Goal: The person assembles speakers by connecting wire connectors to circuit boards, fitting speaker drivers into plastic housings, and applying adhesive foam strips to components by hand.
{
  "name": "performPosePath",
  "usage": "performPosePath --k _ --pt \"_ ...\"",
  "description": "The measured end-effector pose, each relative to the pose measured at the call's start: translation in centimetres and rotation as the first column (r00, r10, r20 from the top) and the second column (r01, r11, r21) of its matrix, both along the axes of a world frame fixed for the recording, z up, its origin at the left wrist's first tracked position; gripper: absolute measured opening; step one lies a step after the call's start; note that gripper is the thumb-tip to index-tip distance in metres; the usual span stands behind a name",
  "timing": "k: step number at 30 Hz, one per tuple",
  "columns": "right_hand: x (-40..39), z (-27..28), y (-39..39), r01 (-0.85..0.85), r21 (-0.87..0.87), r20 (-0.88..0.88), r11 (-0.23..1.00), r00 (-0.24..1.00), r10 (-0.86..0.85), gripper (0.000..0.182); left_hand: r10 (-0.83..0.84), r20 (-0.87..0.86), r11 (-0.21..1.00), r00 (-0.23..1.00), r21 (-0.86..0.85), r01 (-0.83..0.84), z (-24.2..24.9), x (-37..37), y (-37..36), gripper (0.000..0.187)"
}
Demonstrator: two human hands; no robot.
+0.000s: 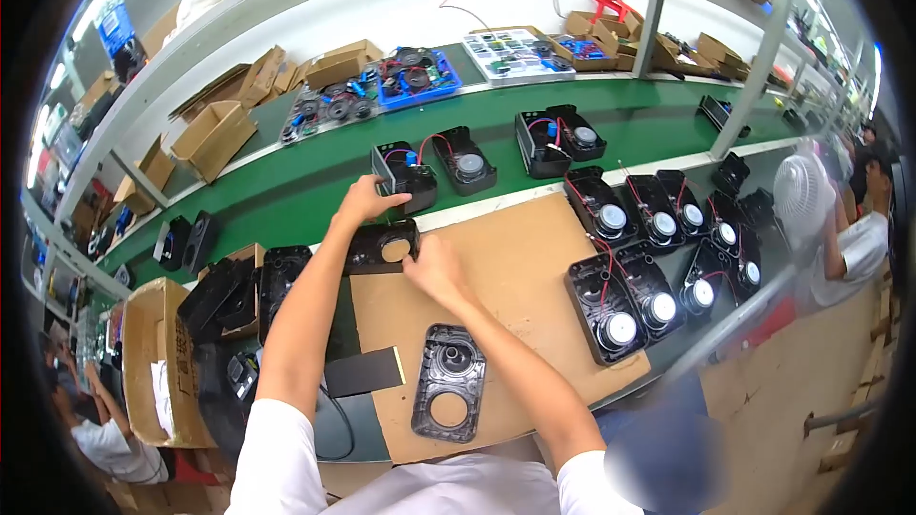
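Note:
My left hand [363, 198] reaches over the front edge of the green belt, its thumb and fingers closed round the near corner of a black speaker housing [418, 194] with a blue part and wires inside. Just below, my right hand [436, 269] grips the right end of a black speaker shell [367, 250] that has a round hole. Another such shell [450, 362] lies flat on the cardboard sheet [510, 291] in front of me. Beside the first housing on the belt is a half with a speaker driver [470, 168].
Several black halves with drivers [620, 329] stand at the right. A cardboard box [143, 362] and stacked black shells [224, 291] are at the left. Another housing pair [544, 154] sits on the belt [329, 168]; a blue tray [441, 93] lies beyond. Co-workers are at both sides.

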State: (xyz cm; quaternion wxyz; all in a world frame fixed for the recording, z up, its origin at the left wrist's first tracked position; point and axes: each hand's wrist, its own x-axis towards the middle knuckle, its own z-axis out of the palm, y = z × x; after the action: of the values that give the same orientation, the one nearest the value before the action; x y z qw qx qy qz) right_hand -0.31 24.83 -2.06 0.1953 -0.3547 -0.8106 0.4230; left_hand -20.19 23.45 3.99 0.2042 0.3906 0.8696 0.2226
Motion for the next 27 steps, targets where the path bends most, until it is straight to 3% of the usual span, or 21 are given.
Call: performPosePath --k 2,4,5,9,14,16,18,22,24,25,26,27 --pt "-0.2 0.4 -0.2 0.001 0.041 0.069 0.999 0.998 -0.004 0.029 0.025 0.074 0.999 0.997 0.027 -0.027 -1.3 -0.9 0.8 0.097" --pt "-0.4 0.0 0.0 0.028 0.047 0.029 0.998 0.999 -0.029 0.030 0.083 0.391 0.967 0.917 0.190 -0.169 -1.3 -0.8 0.4 0.089" --pt "-0.6 0.0 0.1 0.055 0.059 -0.003 0.997 0.998 -0.055 0.031 0.110 0.489 0.955 0.866 0.191 -0.229 -1.3 -0.7 0.4 0.086" --pt "-1.3 0.6 0.5 0.049 0.071 0.004 0.996 0.999 -0.050 0.032 0.049 0.665 0.890 0.745 0.309 -0.334 -1.6 0.1 0.8 0.060" --pt "-0.4 1.3 0.2 -0.175 0.116 0.126 0.978 0.979 0.160 0.040 0.032 0.558 0.916 0.829 0.316 -0.248 -2.3 -0.2 1.7 0.062" --pt "0.2 2.1 1.1 -0.189 0.033 0.166 0.981 0.969 0.181 0.046 0.028 0.527 0.939 0.850 0.277 -0.203 -2.9 -0.5 1.4 0.066" --pt "0.0 0.9 2.6 0.114 0.457 -0.136 0.882 0.989 -0.058 0.053 0.020 0.486 0.956 0.874 0.246 -0.159 -3.8 -1.1 1.0 0.066" --pt "-1.9 0.5 6.3 -0.073 0.574 -0.041 0.816 0.992 0.118 0.065 0.015 0.474 0.980 0.881 0.169 -0.108 -4.7 -1.9 0.5 0.067" --pt "-3.0 0.4 7.0 -0.149 0.647 0.090 0.748 0.989 0.119 0.067 0.051 0.589 0.957 0.806 0.203 -0.208 -4.8 -2.2 0.9 0.067" --pt "-3.2 0.1 7.4 -0.137 0.696 0.068 0.704 0.990 0.126 0.064 0.008 0.596 0.961 0.803 0.218 -0.172 -4.8 -2.3 0.8 0.082" --pt "-3.4 -0.1 7.7 -0.143 0.693 0.068 0.706 0.989 0.134 0.064 0.017 0.597 0.960 0.802 0.213 -0.180 -4.7 -2.6 1.1 0.082" --pt "-3.5 -0.5 7.9 -0.145 0.700 0.057 0.699 0.987 0.147 0.061 0.082 0.634 0.956 0.769 0.170 -0.241 -4.1 -2.5 1.5 0.094"
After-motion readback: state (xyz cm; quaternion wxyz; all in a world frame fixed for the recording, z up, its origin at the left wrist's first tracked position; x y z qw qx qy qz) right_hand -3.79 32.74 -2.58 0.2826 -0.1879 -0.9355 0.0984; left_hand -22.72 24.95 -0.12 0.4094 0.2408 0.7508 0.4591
